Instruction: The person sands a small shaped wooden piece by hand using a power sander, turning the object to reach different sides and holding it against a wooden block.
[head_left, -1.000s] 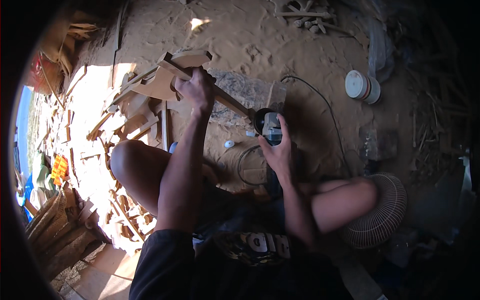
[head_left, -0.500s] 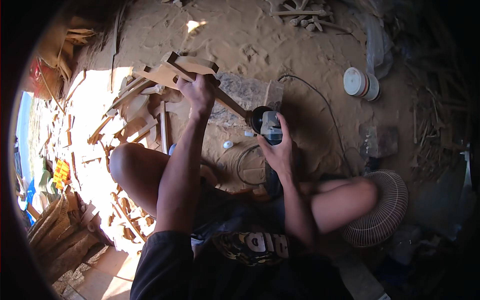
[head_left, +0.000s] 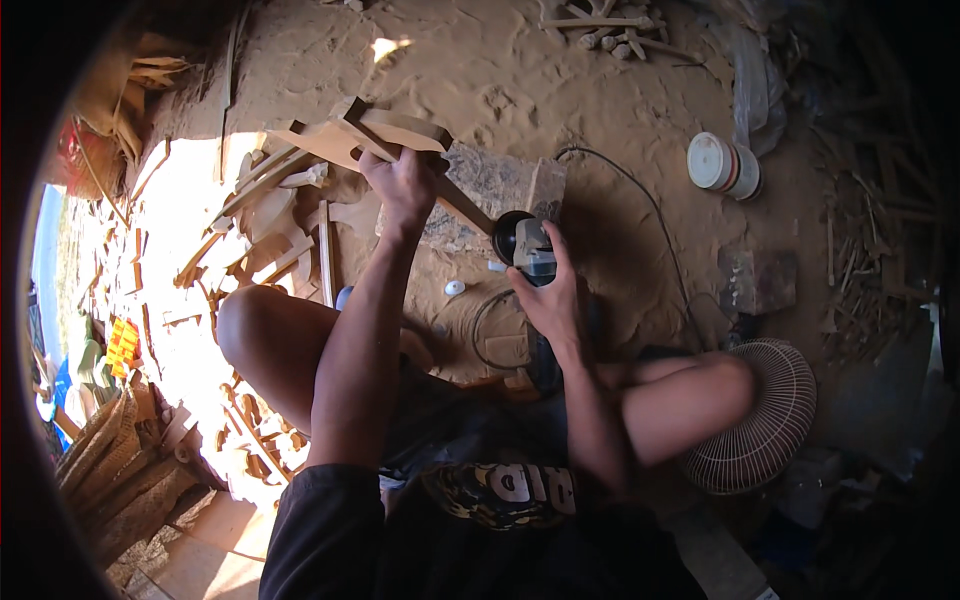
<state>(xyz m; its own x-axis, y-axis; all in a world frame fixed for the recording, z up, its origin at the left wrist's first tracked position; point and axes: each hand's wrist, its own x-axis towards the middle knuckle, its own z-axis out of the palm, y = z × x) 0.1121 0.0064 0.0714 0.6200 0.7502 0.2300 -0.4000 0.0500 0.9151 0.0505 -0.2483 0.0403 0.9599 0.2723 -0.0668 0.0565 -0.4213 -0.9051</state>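
Observation:
My left hand (head_left: 402,190) is closed around a pale wooden workpiece (head_left: 335,140), made of a broad curved board, a crosspiece and a long straight bar. That bar slopes down to the right, and its end meets the dark round disc (head_left: 510,236) of an angle grinder. My right hand (head_left: 555,305) wraps the grey head of the angle grinder (head_left: 534,258), thumb on one side and fingers on the other. The tool's dark body runs back toward my lap. Beneath the bar lies a worn, dusty block (head_left: 495,185).
Wood offcuts (head_left: 265,215) lie heaped at the left in sunlight. A dark cable (head_left: 640,190) curves over the sandy floor. To the right stand a white tub (head_left: 712,163), a dusty box (head_left: 760,280) and a round wire fan guard (head_left: 765,420) beside my knee. A small white cap (head_left: 455,288) lies near my legs.
The wooden workpiece and my left hand have shifted slightly right. The angle grinder and my right hand have moved a little left and up, with both grips kept.

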